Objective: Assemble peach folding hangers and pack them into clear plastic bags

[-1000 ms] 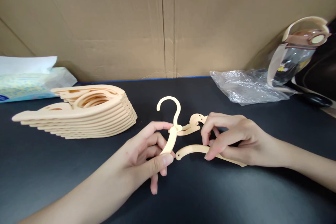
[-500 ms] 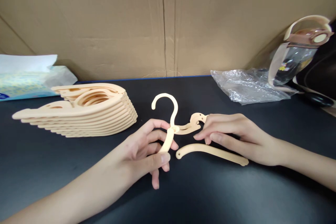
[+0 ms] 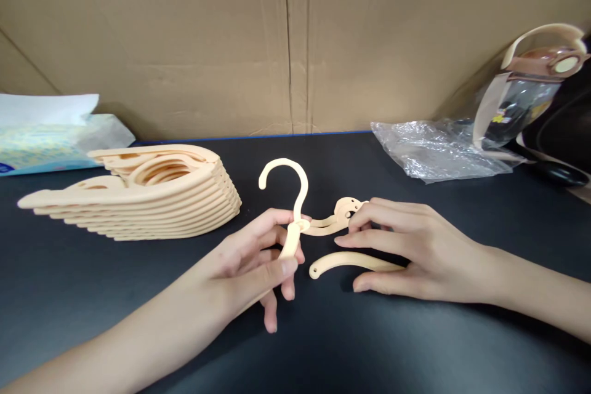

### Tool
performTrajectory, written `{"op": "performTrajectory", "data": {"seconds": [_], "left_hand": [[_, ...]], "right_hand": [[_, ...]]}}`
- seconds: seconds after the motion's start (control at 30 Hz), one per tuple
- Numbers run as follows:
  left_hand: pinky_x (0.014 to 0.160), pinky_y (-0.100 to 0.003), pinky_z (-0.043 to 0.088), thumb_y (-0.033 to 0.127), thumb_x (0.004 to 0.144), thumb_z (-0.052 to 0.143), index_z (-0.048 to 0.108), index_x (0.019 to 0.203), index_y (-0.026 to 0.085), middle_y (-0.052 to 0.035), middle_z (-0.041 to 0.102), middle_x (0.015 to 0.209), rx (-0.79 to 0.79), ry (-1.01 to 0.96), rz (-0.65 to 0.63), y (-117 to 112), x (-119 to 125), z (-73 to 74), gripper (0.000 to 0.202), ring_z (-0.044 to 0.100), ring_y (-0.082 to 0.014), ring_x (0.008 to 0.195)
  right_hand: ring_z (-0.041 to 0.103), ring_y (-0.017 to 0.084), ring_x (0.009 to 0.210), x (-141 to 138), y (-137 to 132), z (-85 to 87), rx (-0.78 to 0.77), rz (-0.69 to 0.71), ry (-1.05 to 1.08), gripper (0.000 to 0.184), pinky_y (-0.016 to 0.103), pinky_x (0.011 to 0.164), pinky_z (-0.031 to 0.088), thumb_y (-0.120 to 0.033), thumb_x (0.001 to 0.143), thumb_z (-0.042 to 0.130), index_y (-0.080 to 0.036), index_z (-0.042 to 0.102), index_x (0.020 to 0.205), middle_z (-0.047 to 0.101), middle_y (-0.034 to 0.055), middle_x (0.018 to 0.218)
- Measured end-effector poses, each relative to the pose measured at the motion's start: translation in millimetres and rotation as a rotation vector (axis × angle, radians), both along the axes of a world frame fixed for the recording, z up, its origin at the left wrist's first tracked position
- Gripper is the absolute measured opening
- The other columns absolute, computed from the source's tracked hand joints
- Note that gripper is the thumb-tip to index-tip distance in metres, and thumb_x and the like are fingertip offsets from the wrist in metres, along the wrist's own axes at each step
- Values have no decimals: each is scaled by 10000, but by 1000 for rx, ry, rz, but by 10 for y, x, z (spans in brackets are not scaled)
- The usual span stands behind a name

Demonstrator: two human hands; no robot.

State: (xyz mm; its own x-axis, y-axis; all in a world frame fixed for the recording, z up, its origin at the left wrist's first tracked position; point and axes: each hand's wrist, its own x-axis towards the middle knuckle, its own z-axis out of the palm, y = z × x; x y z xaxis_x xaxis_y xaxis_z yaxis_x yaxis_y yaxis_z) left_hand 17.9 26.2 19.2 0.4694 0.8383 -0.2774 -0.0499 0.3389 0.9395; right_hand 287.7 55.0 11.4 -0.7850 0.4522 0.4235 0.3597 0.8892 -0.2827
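Observation:
My left hand (image 3: 252, 265) is closed around a cream plastic hanger piece (image 3: 290, 240), an arm with a curved hook standing up from its joint. Fingers and thumb hide part of that arm. My right hand (image 3: 415, 252) has its thumb and fingers apart, over the right end of a loose curved hanger arm (image 3: 346, 258) on the black table. A small hole shows at the arm's left end. Behind it lies another cream hanger part (image 3: 341, 215) with a rounded, holed shape, partly covered by my right fingers.
At the left sits a stack of several folded cream hangers (image 3: 184, 203), with a tissue pack (image 3: 50, 135) behind it. Crumpled clear plastic (image 3: 425, 151) and a drinking bottle (image 3: 526, 98) are at the back right. A cardboard wall (image 3: 194, 43) stands behind the black table (image 3: 323, 345).
My right hand has spread its thumb toward me and now straddles the loose arm's right end. My left hand has shifted slightly left, tilting the hook piece a little.

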Motion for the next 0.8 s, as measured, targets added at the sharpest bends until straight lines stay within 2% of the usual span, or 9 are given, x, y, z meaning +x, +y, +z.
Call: {"op": "performTrajectory", "data": {"seconds": [0.07, 0.13, 0.27, 0.4, 0.57, 0.67, 0.8], "left_hand": [[480, -185, 601, 272, 1000, 665, 651, 1212, 223, 2, 601, 900, -7, -3, 4, 5, 5, -10, 219, 606, -119, 702], [455, -182, 592, 325, 984, 700, 645, 1219, 215, 5, 605, 884, -20, -1, 11, 6, 10, -15, 265, 600, -118, 679], [435, -165, 581, 277, 994, 688, 597, 1332, 230, 5, 618, 885, -33, 7, 31, -6, 14, 6, 354, 609, -114, 662], [470, -137, 578, 240, 1013, 656, 614, 1370, 265, 5, 624, 896, -33, 8, 17, -11, 4, 12, 360, 616, -99, 662], [472, -160, 592, 199, 1010, 640, 675, 1347, 300, 1, 612, 902, -28, -47, -10, 5, -19, -28, 354, 622, -113, 682], [480, -180, 605, 223, 1008, 647, 695, 1317, 261, -20, 602, 929, -38, -46, -20, 11, -25, -12, 315, 608, -117, 684], [505, -215, 639, 245, 988, 676, 718, 1185, 229, -44, 606, 1037, -83, -26, -45, 13, -30, 23, 202, 623, -137, 756]], "right_hand": [[651, 155, 855, -8, -9, 1, 14, -10, -45, 200, 267, 756, 556, -330, 982, 704, -152, 747, 1062, 711, 72, 1027], [640, 152, 836, -10, -16, 0, 20, -20, -68, 141, 266, 735, 544, -272, 1003, 657, -169, 751, 983, 690, 65, 992], [629, 134, 781, -15, -32, -4, 11, -41, -29, 151, 253, 699, 522, -174, 984, 615, -163, 727, 882, 677, 59, 935], [672, 136, 829, -40, -45, 22, -82, -78, 82, 99, 247, 742, 534, -100, 880, 632, -184, 682, 869, 700, 41, 936], [662, 112, 778, -58, -61, 78, -139, -106, 210, 163, 215, 715, 531, -53, 799, 625, -210, 626, 843, 668, 8, 884], [648, 104, 732, -54, -84, 99, -136, -117, 227, 170, 208, 669, 523, -48, 794, 630, -212, 611, 836, 659, 9, 859], [643, 111, 686, -45, -110, 97, -136, -128, 232, 174, 227, 633, 527, -61, 810, 647, -224, 600, 845, 684, 12, 844]]}}
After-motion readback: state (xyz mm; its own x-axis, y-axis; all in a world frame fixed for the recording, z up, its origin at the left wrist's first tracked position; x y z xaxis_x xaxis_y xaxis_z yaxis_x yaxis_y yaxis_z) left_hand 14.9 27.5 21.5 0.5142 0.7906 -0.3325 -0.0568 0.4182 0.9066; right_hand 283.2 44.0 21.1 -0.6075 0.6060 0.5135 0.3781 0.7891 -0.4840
